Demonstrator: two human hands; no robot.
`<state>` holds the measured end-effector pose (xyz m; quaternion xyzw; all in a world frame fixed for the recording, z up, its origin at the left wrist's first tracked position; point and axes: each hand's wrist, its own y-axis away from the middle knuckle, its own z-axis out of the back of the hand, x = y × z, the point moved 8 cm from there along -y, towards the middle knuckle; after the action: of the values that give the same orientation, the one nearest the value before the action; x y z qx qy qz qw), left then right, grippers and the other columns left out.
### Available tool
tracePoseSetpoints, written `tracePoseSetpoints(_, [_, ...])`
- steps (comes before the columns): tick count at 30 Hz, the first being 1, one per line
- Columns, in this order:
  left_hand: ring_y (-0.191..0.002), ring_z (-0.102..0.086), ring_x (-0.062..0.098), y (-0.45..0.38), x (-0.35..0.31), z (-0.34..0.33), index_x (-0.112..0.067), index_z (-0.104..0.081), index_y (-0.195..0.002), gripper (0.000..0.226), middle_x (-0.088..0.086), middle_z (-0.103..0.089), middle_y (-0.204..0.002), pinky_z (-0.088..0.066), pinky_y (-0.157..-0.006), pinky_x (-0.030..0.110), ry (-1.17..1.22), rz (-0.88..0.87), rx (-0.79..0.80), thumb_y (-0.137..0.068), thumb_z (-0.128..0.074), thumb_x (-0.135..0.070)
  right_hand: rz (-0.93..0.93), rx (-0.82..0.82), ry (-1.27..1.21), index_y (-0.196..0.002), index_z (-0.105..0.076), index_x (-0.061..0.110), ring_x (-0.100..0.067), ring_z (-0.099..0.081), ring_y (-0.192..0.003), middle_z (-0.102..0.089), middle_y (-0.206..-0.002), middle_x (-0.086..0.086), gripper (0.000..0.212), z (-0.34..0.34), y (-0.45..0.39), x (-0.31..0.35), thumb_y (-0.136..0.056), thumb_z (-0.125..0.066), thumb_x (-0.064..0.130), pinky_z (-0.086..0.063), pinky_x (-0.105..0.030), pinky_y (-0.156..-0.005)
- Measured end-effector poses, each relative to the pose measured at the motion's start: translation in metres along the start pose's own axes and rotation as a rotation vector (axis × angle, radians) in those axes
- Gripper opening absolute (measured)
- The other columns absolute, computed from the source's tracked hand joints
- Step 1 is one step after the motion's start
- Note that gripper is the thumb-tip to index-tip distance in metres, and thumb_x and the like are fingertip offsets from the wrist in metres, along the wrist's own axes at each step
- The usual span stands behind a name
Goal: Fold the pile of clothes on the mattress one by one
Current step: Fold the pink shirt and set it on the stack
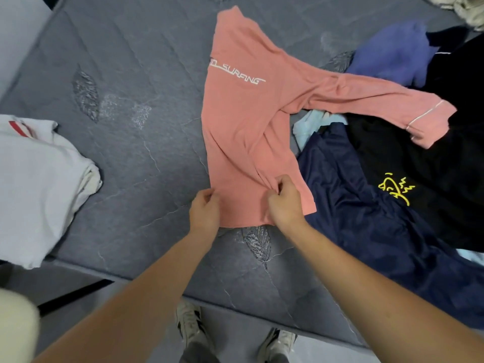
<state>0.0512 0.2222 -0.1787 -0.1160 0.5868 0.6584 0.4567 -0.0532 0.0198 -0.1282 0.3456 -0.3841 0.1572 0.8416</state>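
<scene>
A salmon-pink long-sleeved shirt (246, 121) with white lettering lies folded lengthwise on the grey mattress (131, 127). One sleeve stretches out to the right over the pile. My left hand (204, 212) pinches the shirt's near left corner at the hem. My right hand (284, 203) pinches the fabric near the hem a little to the right. The pile of unfolded clothes sits at the right: a navy garment (366, 218), a black garment with a yellow print (424, 179), a purple one (392, 53) and a pale blue piece (306, 127).
Folded white clothes (36, 184) lie at the mattress's left edge. Beige fabric (466, 11) shows at the far right corner. The mattress's near edge runs below my forearms, with my shoes (191, 328) on the floor beneath.
</scene>
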Motion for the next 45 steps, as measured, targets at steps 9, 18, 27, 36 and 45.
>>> tracePoseSetpoints(9, [-0.107,-0.060,0.019,-0.001,-0.003,-0.017,-0.018,-0.056,-0.121,0.037,0.001,-0.058,-0.117,-0.051,-0.089,0.034,-0.106,-0.055,-0.045,-0.098,-0.064,-0.046,-0.014,-0.174,0.499,-0.087,-0.049,0.013,-0.038,-0.055,-0.075,-0.052,-0.072,-0.002,0.009,0.051,0.010,-0.015,-0.086,-0.050,0.022,-0.042,-0.041,-0.067])
tracePoseSetpoints(18, [-0.103,-0.064,0.005,0.012,-0.004,-0.038,-0.027,-0.060,-0.108,0.004,-0.011,-0.067,-0.109,-0.050,-0.084,0.024,0.095,-0.083,0.093,-0.104,-0.061,-0.027,0.044,-0.142,0.403,-0.080,-0.042,0.017,-0.037,-0.054,-0.081,-0.061,-0.084,-0.008,0.025,0.048,-0.010,-0.002,-0.099,-0.053,0.029,-0.043,-0.042,-0.074])
tracePoseSetpoints(27, [-0.065,-0.044,0.000,0.035,-0.018,0.020,-0.016,-0.043,-0.089,0.026,-0.005,-0.047,-0.079,-0.040,-0.058,0.019,-0.035,-0.339,-0.170,-0.107,-0.054,-0.032,0.076,-0.155,0.429,-0.106,-0.056,0.010,-0.041,-0.063,-0.088,-0.062,-0.086,-0.010,0.021,0.043,0.014,-0.026,-0.108,-0.045,0.027,-0.034,-0.038,-0.070])
tracePoseSetpoints(36, [-0.074,-0.064,0.019,0.011,0.009,0.021,-0.020,-0.066,-0.082,0.046,0.001,-0.071,-0.084,-0.055,-0.062,0.035,0.053,-0.110,-0.067,-0.110,-0.041,-0.047,0.143,-0.251,0.589,-0.097,-0.045,0.015,-0.039,-0.058,-0.075,-0.061,-0.083,-0.008,0.018,0.050,0.017,-0.022,-0.107,-0.040,0.029,-0.038,-0.042,-0.066])
tracePoseSetpoints(45, [-0.089,-0.064,0.006,-0.001,0.008,-0.001,-0.020,-0.072,-0.108,0.027,-0.013,-0.072,-0.098,-0.051,-0.077,0.022,-0.083,-0.086,0.195,-0.105,-0.058,-0.042,0.189,-0.195,0.547,-0.090,-0.035,0.021,-0.027,-0.042,-0.060,-0.044,-0.069,0.009,0.021,0.057,0.019,-0.031,-0.108,-0.038,0.032,-0.035,-0.042,-0.061])
